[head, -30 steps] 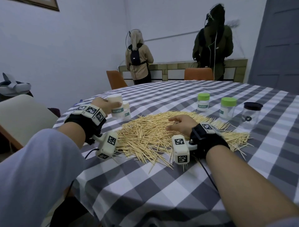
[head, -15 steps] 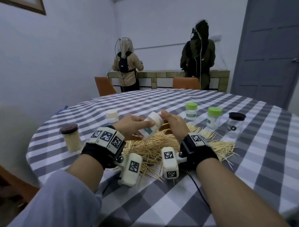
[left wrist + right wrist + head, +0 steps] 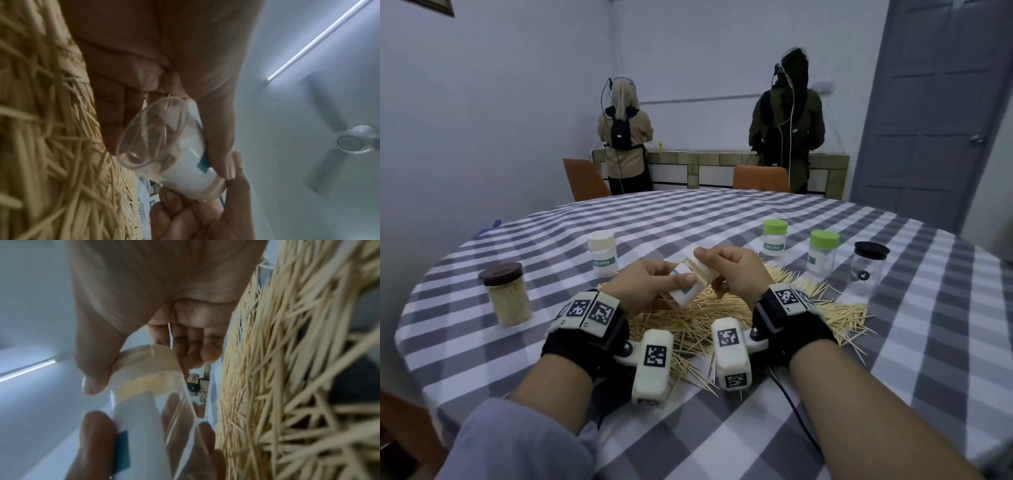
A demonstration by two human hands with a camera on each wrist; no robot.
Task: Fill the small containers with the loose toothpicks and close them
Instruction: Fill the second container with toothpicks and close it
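A small clear toothpick container [image 3: 686,287] with a white and teal label is held tilted above the toothpick pile [image 3: 726,310]. My left hand [image 3: 671,278] grips its body; the left wrist view shows its clear base [image 3: 152,133], with little inside. My right hand [image 3: 722,267] pinches the cream lid [image 3: 144,363] at the container's upper end between thumb and fingers. The loose toothpicks lie spread on the checked tablecloth [image 3: 722,428] under both hands.
Around the pile stand a cream-lidded container [image 3: 602,253], two green-lidded ones [image 3: 775,238] [image 3: 823,253], a black-lidded clear jar [image 3: 868,270] and a brown-lidded jar full of toothpicks [image 3: 506,298]. Two people stand at the far counter, behind two orange chairs.
My left hand carried the container from the table's left side to above the pile. My right hand left the toothpicks and took hold of the lid.
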